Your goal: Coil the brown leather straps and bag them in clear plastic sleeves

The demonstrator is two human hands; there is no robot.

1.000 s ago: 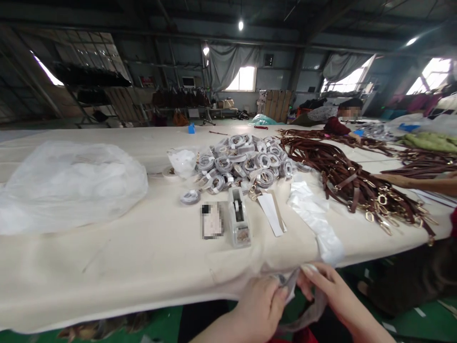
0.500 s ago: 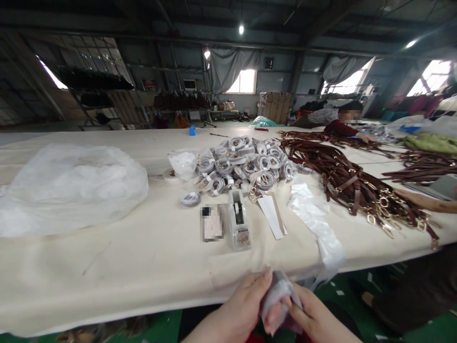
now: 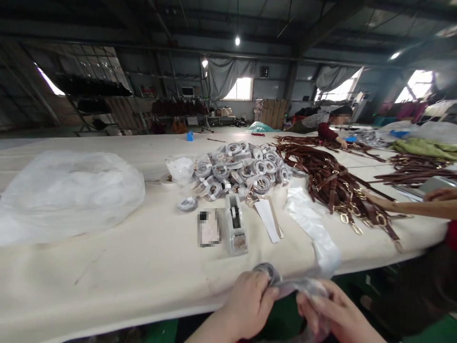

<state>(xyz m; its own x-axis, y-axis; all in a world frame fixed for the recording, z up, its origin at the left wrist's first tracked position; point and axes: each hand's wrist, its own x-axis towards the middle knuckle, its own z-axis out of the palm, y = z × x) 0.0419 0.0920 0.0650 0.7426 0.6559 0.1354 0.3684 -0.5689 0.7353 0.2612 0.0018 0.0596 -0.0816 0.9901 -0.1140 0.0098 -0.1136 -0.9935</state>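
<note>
At the table's front edge, my left hand is closed around the coiled end of a plastic-wrapped strap. My right hand grips the same strap farther along, so a stretch of it spans the gap between the hands. Beyond them stands a tape dispenser, with a pixelated flat item on its left. White paper strips lie to its right, next to a row of clear plastic sleeves. Behind is a heap of coiled, wrapped straps; one single coil sits apart.
A big translucent plastic bag covers the table's left side. Brown straps with gold buckles are piled on the right, where a co-worker's arm reaches in. Another person leans over the far side.
My hands have moved apart, drawing out the strap between them; the right hand went rightward. The co-worker's arm at right reaches farther over the brown straps. The view has shifted slightly.
</note>
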